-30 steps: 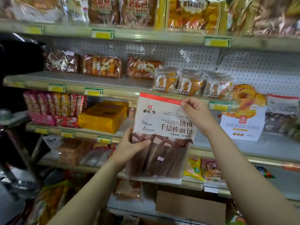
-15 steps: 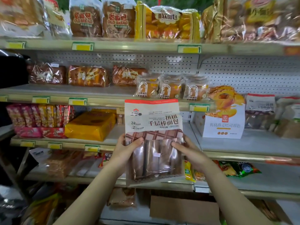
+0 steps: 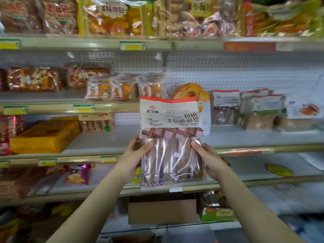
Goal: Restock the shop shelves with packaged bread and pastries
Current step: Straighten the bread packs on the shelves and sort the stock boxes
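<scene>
I hold a pack of brown stick bread (image 3: pixel 171 137) upright in front of the shelves; it has a white and red top and a clear lower window. My left hand (image 3: pixel 135 155) grips its lower left edge, thumb on the front. My right hand (image 3: pixel 206 157) grips the lower right edge the same way. Behind the pack runs the third shelf (image 3: pixel 254 137), where similar packs (image 3: pixel 226 106) stand to the right.
A yellow box (image 3: pixel 43 135) and red packets (image 3: pixel 7 128) lie on the third shelf at the left. Small bread bags (image 3: pixel 122 88) stand on the shelf above. A cardboard box (image 3: pixel 162 211) sits low down. A white pastry pack (image 3: pixel 203 106) stands just behind the held pack.
My right hand slid from the pack's top edge down to its lower right side. The view swung right, so the held pack now faces the shelf section with similar packs.
</scene>
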`<state>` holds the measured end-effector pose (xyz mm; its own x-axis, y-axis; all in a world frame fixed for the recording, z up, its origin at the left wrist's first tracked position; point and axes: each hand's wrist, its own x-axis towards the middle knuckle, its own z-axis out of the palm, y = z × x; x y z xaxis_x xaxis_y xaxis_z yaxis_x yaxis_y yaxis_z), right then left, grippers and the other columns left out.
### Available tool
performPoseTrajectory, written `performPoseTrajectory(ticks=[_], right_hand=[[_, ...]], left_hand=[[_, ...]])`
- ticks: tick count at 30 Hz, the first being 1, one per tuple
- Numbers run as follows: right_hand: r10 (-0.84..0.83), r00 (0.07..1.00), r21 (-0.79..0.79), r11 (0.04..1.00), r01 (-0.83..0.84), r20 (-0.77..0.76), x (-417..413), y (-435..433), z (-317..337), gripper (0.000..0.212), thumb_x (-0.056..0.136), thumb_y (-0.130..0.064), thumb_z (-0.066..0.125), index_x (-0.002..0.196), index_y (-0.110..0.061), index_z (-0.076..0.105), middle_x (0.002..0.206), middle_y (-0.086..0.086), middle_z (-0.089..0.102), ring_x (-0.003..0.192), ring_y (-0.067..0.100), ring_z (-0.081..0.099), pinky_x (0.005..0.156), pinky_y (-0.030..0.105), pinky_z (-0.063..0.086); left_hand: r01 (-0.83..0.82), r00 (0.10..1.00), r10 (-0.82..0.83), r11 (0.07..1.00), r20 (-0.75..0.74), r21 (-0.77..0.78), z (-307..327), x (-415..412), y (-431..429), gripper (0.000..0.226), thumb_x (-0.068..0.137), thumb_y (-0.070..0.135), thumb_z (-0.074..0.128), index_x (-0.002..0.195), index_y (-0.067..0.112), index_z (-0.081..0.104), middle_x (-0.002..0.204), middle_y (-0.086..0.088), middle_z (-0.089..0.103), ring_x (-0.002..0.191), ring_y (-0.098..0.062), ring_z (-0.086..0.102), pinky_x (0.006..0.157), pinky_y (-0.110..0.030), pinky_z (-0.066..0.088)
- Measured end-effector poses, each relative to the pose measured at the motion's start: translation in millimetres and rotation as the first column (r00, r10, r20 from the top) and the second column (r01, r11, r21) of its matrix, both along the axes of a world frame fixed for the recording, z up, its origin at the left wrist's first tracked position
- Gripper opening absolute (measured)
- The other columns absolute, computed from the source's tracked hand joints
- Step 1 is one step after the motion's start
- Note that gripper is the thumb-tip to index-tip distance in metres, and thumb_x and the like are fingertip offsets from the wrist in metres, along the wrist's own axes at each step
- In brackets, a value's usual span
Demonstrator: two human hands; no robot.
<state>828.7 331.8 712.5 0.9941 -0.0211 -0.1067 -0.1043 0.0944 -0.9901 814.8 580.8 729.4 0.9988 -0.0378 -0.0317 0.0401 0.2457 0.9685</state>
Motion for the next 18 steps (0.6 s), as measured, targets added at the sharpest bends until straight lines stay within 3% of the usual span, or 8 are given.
performPoseTrajectory(ticks=[1, 2, 4, 5, 9, 12, 16, 18], right_hand=[[-0.014, 1.000, 0.009, 1.000, 0.014, 0.003, -2.9, -15.3, 1.3, 0.032, 0.088, -0.039, 0.070, 0.113, -0.019, 0.068, 0.102, -0.005, 0.076, 0.100, 0.014, 0.070, 0.091, 0.032, 0.052], [-0.025, 1.000, 0.012, 1.000, 0.025, 0.012, -5.8, -28.6, 3.0, 0.042, 0.084, -0.042, 0.074, 0.117, -0.017, 0.066, 0.104, -0.004, 0.076, 0.099, 0.014, 0.070, 0.088, 0.030, 0.052], [-0.034, 0.999, 0.013, 0.999, 0.034, 0.002, -9.3, -54.0, 5.0, 0.082, 0.062, -0.058, 0.085, 0.127, -0.014, 0.061, 0.114, 0.001, 0.073, 0.106, 0.019, 0.069, 0.097, 0.039, 0.052], [-0.033, 0.999, 0.032, 0.999, 0.033, 0.001, -9.6, -64.0, 5.3, 0.091, 0.054, -0.060, 0.087, 0.128, -0.014, 0.061, 0.115, 0.002, 0.073, 0.107, 0.021, 0.069, 0.101, 0.043, 0.050], [-0.026, 1.000, 0.118, 0.993, 0.026, -0.003, -6.1, -94.0, 3.7, 0.067, 0.068, -0.043, 0.077, 0.127, -0.018, 0.060, 0.114, 0.006, 0.073, 0.106, 0.025, 0.070, 0.099, 0.049, 0.052], [-0.036, 0.999, 0.102, 0.994, 0.037, -0.008, 4.9, -103.5, -1.2, 0.070, 0.067, -0.049, 0.077, 0.130, -0.026, 0.057, 0.117, 0.001, 0.073, 0.108, 0.024, 0.069, 0.100, 0.051, 0.051], [-0.080, 0.997, 0.069, 0.994, 0.080, 0.004, 22.7, -106.2, -4.5, 0.074, 0.061, -0.057, 0.080, 0.126, -0.030, 0.058, 0.118, 0.000, 0.072, 0.108, 0.024, 0.068, 0.100, 0.051, 0.051], [-0.110, 0.994, 0.079, 0.991, 0.108, 0.012, 33.6, -107.3, -7.5, 0.069, 0.064, -0.054, 0.079, 0.124, -0.029, 0.059, 0.117, 0.000, 0.072, 0.108, 0.024, 0.069, 0.099, 0.051, 0.052]], left_hand=[[0.010, 1.000, -0.010, 1.000, -0.008, 0.002, -1.7, 1.0, -15.2, 0.111, 0.046, 0.054, 0.094, 0.140, 0.031, 0.040, 0.140, 0.001, 0.054, 0.124, -0.024, 0.056, 0.110, -0.049, 0.040], [0.014, 1.000, -0.014, 1.000, -0.027, 0.002, -2.0, 0.7, -29.6, 0.117, 0.045, 0.057, 0.093, 0.144, 0.033, 0.037, 0.141, 0.002, 0.052, 0.126, -0.024, 0.054, 0.112, -0.050, 0.038], [0.036, 0.999, -0.037, 0.999, -0.038, -0.015, -0.2, 0.0, -55.8, 0.092, 0.057, 0.050, 0.087, 0.137, 0.034, 0.043, 0.132, 0.002, 0.060, 0.119, -0.024, 0.061, 0.107, -0.050, 0.044], [0.059, 0.997, -0.060, 0.998, -0.048, -0.022, -1.9, 2.3, -65.1, 0.081, 0.060, 0.047, 0.083, 0.132, 0.033, 0.048, 0.127, 0.001, 0.065, 0.112, -0.024, 0.065, 0.101, -0.049, 0.048], [0.081, 0.995, -0.080, 0.997, -0.053, 0.014, -5.8, 14.0, -95.7, 0.071, 0.061, 0.049, 0.080, 0.126, 0.034, 0.057, 0.120, 0.002, 0.071, 0.105, -0.021, 0.070, 0.084, -0.042, 0.057], [0.053, 0.997, -0.052, 0.998, -0.049, 0.022, -8.4, 25.4, -109.0, 0.071, 0.059, 0.055, 0.080, 0.121, 0.027, 0.060, 0.116, 0.001, 0.072, 0.106, -0.019, 0.069, 0.093, -0.042, 0.053], [0.139, 0.990, -0.138, 0.989, -0.030, 0.050, -14.9, 46.0, -114.1, 0.052, 0.074, 0.049, 0.071, 0.119, 0.026, 0.059, 0.112, 0.005, 0.073, 0.097, -0.008, 0.070, 0.080, -0.026, 0.052], [0.196, 0.981, -0.196, 0.977, -0.019, 0.080, -17.6, 62.9, -112.5, 0.065, 0.069, 0.052, 0.073, 0.125, 0.024, 0.057, 0.118, 0.002, 0.071, 0.102, -0.012, 0.070, 0.088, -0.032, 0.053]])
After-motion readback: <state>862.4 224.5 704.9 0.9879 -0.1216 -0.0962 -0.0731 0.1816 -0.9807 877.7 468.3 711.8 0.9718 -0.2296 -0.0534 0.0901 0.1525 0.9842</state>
